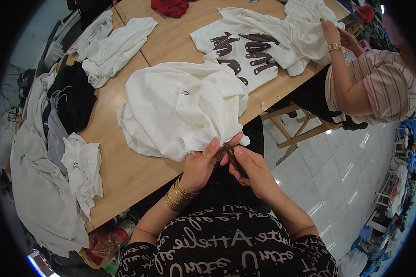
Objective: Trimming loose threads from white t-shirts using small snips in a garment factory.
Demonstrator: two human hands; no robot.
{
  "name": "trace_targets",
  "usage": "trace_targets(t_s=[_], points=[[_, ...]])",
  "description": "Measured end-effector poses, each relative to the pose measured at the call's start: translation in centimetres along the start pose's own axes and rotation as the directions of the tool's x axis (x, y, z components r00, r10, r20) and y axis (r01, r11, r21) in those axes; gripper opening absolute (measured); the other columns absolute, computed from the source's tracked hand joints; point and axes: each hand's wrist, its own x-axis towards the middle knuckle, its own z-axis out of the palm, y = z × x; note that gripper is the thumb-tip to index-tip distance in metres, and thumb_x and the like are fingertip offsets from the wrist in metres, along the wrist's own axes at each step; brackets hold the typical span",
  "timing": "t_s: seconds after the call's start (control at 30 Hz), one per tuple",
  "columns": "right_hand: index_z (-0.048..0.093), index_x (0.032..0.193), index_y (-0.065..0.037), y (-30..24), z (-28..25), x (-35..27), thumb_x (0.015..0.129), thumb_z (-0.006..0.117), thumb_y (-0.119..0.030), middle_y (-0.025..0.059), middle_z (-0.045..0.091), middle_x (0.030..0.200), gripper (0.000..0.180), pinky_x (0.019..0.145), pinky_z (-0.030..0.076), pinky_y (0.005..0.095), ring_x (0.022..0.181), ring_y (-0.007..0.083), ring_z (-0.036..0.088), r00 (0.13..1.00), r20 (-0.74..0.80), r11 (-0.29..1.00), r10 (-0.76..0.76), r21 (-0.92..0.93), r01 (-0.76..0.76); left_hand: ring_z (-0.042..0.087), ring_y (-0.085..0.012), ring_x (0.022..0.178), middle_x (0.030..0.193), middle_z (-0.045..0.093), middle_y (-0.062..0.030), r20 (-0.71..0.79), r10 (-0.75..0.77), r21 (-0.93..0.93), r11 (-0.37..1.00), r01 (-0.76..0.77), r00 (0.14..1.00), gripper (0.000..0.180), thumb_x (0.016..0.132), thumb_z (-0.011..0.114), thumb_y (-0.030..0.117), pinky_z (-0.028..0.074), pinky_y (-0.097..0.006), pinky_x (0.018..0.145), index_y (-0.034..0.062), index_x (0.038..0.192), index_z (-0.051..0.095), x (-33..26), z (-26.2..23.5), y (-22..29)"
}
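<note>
A white garment (162, 104) lies bunched on the wooden table, its near edge hanging over the front. My left hand (199, 166), with a ring and stacked gold bangles at the wrist, pinches that edge between thumb and fingers. Dark thread snips (236, 160) sit in my right hand (254, 170), fingers wrapped round them. Their tips meet the cloth edge beside my left fingertips. Whether the blades are apart is hidden by my fingers. A small dark loop (185, 92) rests on the upper part of the garment.
At the right, a co-worker in a striped top (379, 87) handles white cloth (305, 37). A dark-printed white garment (249, 51) lies beyond mine. More clothes (118, 44) and a dark pile (74, 94) lie left; a wooden stool (293, 127) stands right.
</note>
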Motion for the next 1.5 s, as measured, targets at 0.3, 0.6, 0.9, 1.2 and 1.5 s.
trace_targets(t_s=[0.3, 0.6, 0.9, 1.2, 1.5], points=[[0.053, 0.091, -0.002, -0.2, 0.0, 0.0, 0.095, 0.031, -0.034, -0.0036, 0.04, 0.059, 0.039, 0.038, 0.018, 0.0175, 0.042, 0.0027, 0.025, 1.0, -0.009, 1.0, -0.014, -0.001, 0.014, 0.046, -0.0093, 0.067, 0.113, 0.055, -0.022, 0.01, 0.025, 0.0, 1.0, -0.025, 1.0, 0.043, 0.091, 0.046, 0.026, 0.041, -0.024, 0.064, -0.0013, 0.123, 0.036, 0.1, -0.1, -0.2], [0.054, 0.089, -0.003, -0.2, -0.1, 0.2, 0.095, 0.033, -0.034, -0.0044, 0.038, 0.057, 0.038, 0.04, 0.023, 0.0172, 0.045, 0.0026, 0.03, 1.0, -0.014, 1.0, -0.007, 0.027, 0.008, 0.051, -0.0112, 0.075, 0.115, 0.053, -0.0226, 0.052, -0.005, -0.005, 1.0, 0.006, 0.999, 0.041, 0.092, 0.044, 0.022, 0.042, -0.025, 0.071, -0.0026, 0.123, 0.035, 0.1, -0.3, 0.0], [0.051, 0.084, -0.003, -0.3, 0.0, 0.7, 0.094, 0.037, -0.031, -0.0016, 0.039, 0.054, 0.033, 0.035, 0.017, 0.0179, 0.038, 0.0036, 0.022, 0.987, 0.05, 0.916, 0.152, 0.368, -0.159, 0.051, -0.0193, 0.097, 0.118, 0.051, -0.021, 0.139, 0.029, 0.043, 0.998, -0.036, 0.99, 0.029, 0.093, 0.041, 0.017, 0.04, -0.031, 0.086, -0.0055, 0.111, 0.044, 0.2, -0.8, -0.1], [0.049, 0.08, -0.004, 0.2, 0.3, 1.1, 0.093, 0.036, -0.032, -0.0001, 0.038, 0.052, 0.034, 0.033, 0.019, 0.018, 0.034, 0.0049, 0.023, 0.988, 0.086, 0.85, 0.132, 0.502, -0.157, 0.055, -0.027, 0.101, 0.083, 0.057, -0.0115, 0.157, 0.061, 0.015, 0.998, -0.064, 0.986, 0.034, 0.091, 0.048, 0.017, 0.041, -0.037, 0.088, -0.0036, 0.117, 0.04, 0.5, -1.6, -0.5], [0.052, 0.084, -0.003, -0.1, -0.4, 0.5, 0.093, 0.038, -0.03, -0.0028, 0.039, 0.055, 0.031, 0.035, 0.018, 0.0171, 0.038, 0.003, 0.025, 0.996, 0.033, 0.938, 0.079, 0.336, -0.085, 0.054, -0.0246, 0.102, 0.116, 0.051, -0.0238, 0.154, 0.063, 0.021, 0.998, -0.067, 0.986, 0.043, 0.089, 0.048, 0.024, 0.043, -0.032, 0.079, -0.0013, 0.122, 0.036, 0.4, -1.4, -0.4]])
